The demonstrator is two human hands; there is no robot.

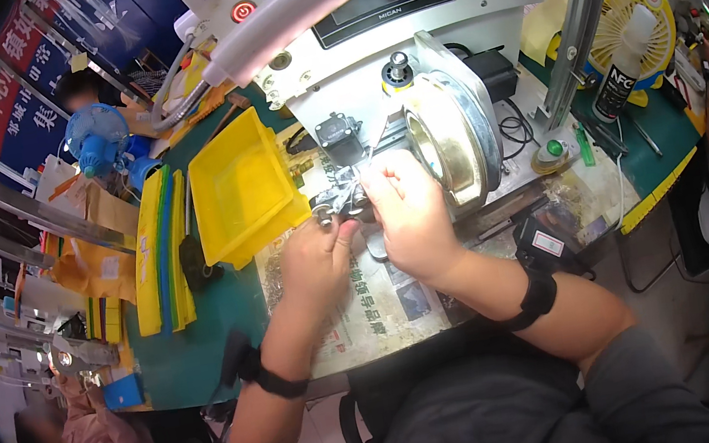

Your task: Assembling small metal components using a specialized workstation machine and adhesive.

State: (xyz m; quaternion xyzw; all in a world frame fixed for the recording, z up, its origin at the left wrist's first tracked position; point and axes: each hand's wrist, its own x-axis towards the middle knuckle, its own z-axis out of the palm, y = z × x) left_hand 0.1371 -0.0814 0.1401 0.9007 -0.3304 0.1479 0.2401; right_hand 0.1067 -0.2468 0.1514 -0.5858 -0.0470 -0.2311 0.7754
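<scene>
My left hand (316, 259) pinches a small grey metal part (335, 201) at its lower left end. My right hand (408, 209) closes over the same part from the right, fingertips on its top. Both hands sit just in front of the white machine (332, 69), under its small black block (340, 139) and beside its round shiny metal drum (445, 139). Sheets of newspaper (375, 296) lie below the hands on the green bench top (207, 335). Each wrist wears a black band.
An empty yellow bin (240, 188) stands left of the hands, with stacked yellow and green trays (159, 251) beyond it. A yellow fan (631, 20) and a spray can (622, 76) stand at the right. Other people sit at lower left and far right.
</scene>
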